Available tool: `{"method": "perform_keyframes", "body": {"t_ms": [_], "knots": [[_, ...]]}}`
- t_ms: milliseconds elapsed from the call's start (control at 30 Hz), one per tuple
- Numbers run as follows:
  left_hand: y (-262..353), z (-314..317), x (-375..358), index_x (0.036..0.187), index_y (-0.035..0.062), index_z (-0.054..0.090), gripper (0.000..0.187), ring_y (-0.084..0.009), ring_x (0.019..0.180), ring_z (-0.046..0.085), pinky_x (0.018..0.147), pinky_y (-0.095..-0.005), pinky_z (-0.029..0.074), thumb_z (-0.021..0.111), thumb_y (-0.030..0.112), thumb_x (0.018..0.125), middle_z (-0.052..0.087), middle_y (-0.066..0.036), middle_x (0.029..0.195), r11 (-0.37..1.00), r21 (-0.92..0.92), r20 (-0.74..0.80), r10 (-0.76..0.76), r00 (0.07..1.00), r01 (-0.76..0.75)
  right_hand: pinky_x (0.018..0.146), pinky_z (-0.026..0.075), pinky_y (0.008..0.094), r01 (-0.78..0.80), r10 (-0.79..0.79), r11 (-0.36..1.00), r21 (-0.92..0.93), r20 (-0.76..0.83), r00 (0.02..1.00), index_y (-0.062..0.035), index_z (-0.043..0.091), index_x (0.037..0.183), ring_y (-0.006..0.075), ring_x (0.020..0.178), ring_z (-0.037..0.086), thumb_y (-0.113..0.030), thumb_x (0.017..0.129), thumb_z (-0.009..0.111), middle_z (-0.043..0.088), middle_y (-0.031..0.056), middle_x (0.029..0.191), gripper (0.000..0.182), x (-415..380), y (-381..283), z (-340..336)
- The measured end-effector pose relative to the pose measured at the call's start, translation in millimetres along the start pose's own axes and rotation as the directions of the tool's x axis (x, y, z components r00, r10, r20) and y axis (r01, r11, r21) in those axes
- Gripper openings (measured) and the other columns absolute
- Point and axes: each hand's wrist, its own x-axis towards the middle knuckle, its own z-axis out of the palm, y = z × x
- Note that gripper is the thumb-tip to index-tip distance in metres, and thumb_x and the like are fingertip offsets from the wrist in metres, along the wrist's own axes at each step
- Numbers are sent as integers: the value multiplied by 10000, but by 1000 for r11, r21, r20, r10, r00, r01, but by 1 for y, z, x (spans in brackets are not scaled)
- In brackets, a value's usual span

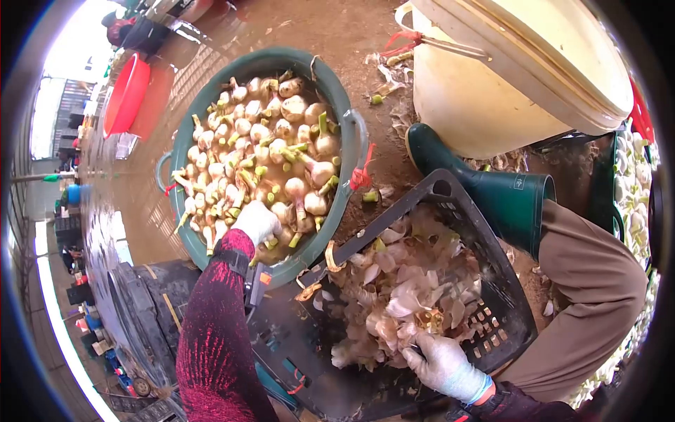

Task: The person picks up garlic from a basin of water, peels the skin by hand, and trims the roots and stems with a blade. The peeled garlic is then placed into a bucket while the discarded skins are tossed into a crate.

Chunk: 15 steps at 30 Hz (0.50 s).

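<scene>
My left hand (258, 222), in a white glove, reaches over the near rim of a round green tub (184, 133). Its fingers dip among whole garlic bulbs (242, 126) with cut green stalks, lying in murky water, and the fingertips are hidden. My right hand (444, 366), in a pale glove with a bluish cuff, rests at the near side of a heap of loose garlic skins (404, 299) inside a black plastic crate (503, 271). Thumb and forefinger are closed together against the skins; what they pinch I cannot tell.
A large cream bucket (478, 105) stands at the upper right, with a green rubber boot (485, 186) beside it. White peeled garlic (633, 190) lies along the right edge. A red basin (126, 98) sits at the far left on wet brown ground.
</scene>
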Motion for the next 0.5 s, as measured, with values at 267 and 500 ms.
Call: {"method": "perform_keyframes", "body": {"t_ms": [267,500], "knots": [[-10,-10,-31,1060,3,595,328,-71,521,524,427,-207,406,683,-10,744,631,-20,751,802,-552,-7,268,963,-227,567,497,383,-18,18,998,56,-10,1000,-38,574,922,335,623,630,-184,916,606,601,136,656,150,-3,5,-7],[-30,58,-191,1130,42,564,308,-118,753,579,618,-237,458,560,286,942,631,-67,923,-71,-941,-325,466,823,-332,588,490,461,314,-312,949,20,-65,948,-81,489,1314,394,659,626,-275,948,519,627,208,739,415,-20,-13,-6]]}}
